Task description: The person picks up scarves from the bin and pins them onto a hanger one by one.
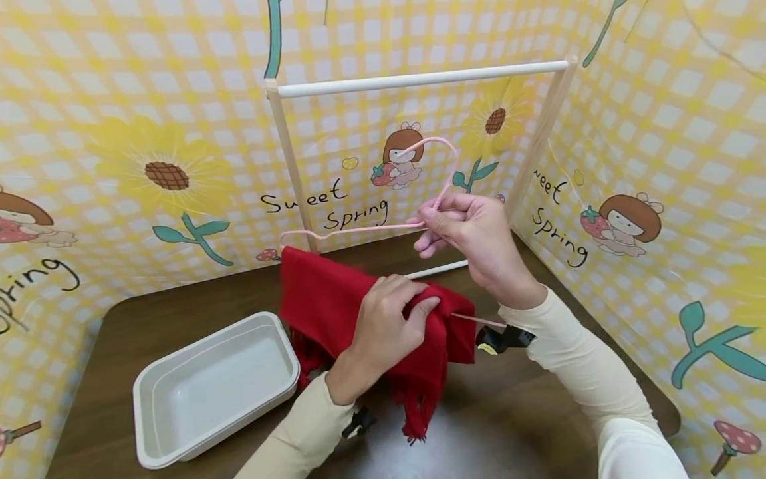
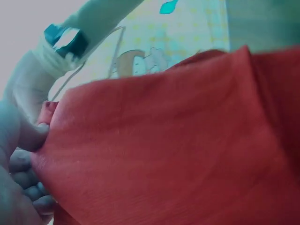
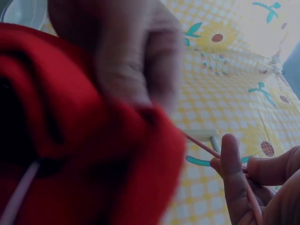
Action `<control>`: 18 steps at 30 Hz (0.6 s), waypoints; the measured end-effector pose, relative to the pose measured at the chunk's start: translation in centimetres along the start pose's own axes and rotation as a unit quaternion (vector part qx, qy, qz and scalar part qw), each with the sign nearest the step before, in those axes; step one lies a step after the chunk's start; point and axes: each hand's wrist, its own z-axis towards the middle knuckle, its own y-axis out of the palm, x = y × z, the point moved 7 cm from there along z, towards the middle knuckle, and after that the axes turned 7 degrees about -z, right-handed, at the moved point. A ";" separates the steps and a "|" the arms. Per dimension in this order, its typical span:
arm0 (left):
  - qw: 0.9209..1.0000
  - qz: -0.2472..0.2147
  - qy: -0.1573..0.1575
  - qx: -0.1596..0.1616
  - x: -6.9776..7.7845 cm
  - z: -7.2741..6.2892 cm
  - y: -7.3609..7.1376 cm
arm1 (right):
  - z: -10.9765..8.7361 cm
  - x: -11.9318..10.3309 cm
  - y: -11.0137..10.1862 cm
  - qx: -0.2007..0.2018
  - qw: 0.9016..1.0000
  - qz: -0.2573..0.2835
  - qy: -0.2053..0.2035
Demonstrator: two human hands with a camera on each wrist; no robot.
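A pink wire hanger [image 1: 371, 229] is pinched near the base of its hook by my right hand [image 1: 473, 229]. Over the hanger's lower part hangs a red fringed scarf [image 1: 323, 283], folded, its fringe dangling low. My left hand [image 1: 389, 322] grips a fold of the scarf towards its right side, thumb and fingers pinching the cloth. In the left wrist view the scarf [image 2: 154, 140] spreads across most of the picture. The right wrist view shows the hanger wire running into the folded scarf [image 3: 140, 159], with the left hand blurred above it.
Behind my hands stands a rack with a white top bar [image 1: 419, 80] and wooden posts [image 1: 290, 159]. A pale grey plastic tub [image 1: 218, 386] sits on the brown table [image 1: 514, 399] at the left. Yellow checked cloth [image 1: 197, 80] with printed flowers surrounds the table.
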 end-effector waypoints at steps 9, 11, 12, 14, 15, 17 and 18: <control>0.997 0.047 -0.037 -0.044 -0.3 1.5 1.1 | -0.6 0.4 1.9 -0.006 1.000 0.005 -0.001; 0.997 0.056 -0.021 -0.054 0.0 1.2 1.5 | -0.6 0.3 1.9 -0.005 1.000 0.001 -0.006; 0.996 0.067 -0.010 -0.055 0.1 1.0 1.5 | -0.6 0.2 1.9 -0.003 1.000 -0.002 -0.009; 0.994 0.098 0.016 -0.046 0.5 0.3 1.4 | -0.5 0.1 1.6 0.000 1.000 -0.004 -0.011; 0.993 0.112 0.022 -0.036 0.6 -0.1 1.2 | -0.5 0.0 1.4 0.001 1.000 -0.005 -0.012; 0.990 0.138 0.025 -0.008 0.8 -1.2 0.5 | -0.4 -0.1 0.8 0.005 1.000 -0.006 -0.013; 0.989 0.144 0.021 0.004 0.7 -1.8 0.2 | -0.4 -0.2 0.5 0.007 1.000 -0.006 -0.012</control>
